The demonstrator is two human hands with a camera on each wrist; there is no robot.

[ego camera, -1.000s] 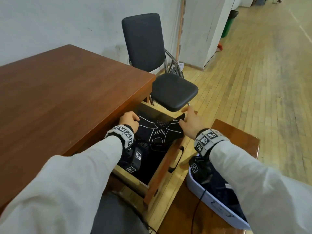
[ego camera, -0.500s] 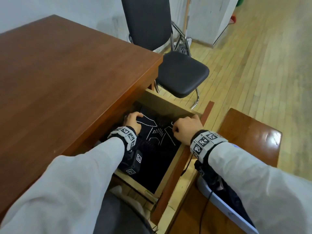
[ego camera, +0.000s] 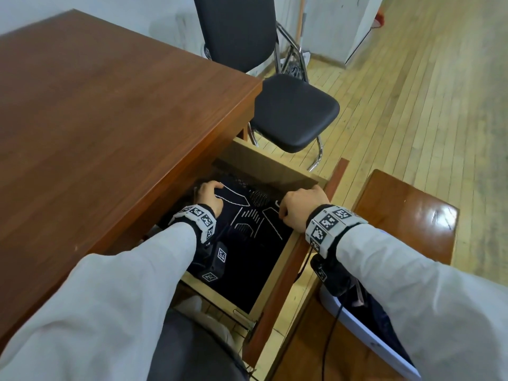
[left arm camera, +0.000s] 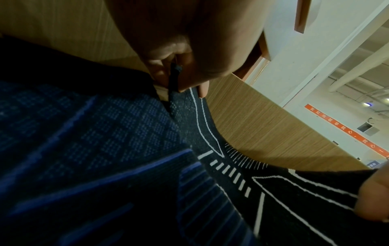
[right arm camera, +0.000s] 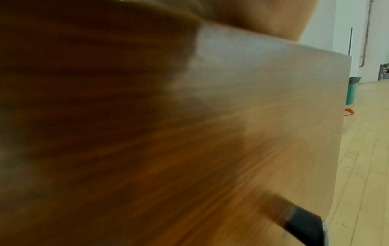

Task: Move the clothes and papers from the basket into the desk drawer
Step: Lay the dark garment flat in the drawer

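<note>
A dark navy garment (ego camera: 255, 235) with white line patterns lies spread inside the open desk drawer (ego camera: 277, 171). My left hand (ego camera: 209, 195) pinches its far left edge; the left wrist view shows the garment (left arm camera: 210, 133) held between thumb and fingers (left arm camera: 183, 78). My right hand (ego camera: 301, 206) grips the garment's right edge by the drawer's front panel. The white basket (ego camera: 365, 334) sits at lower right with dark clothes (ego camera: 376, 309) in it, partly hidden by my right sleeve. The right wrist view shows only the blurred brown drawer front (right arm camera: 231, 133).
The brown desk top (ego camera: 110, 119) overhangs the drawer's left side. A black chair (ego camera: 294, 111) stands just beyond the drawer. The basket rests on a low brown stool (ego camera: 412, 213). Wooden floor lies to the right.
Both hands have lowered the garment from above the drawer down into it, and it now lies flatter. My head has leaned closer over the drawer.
</note>
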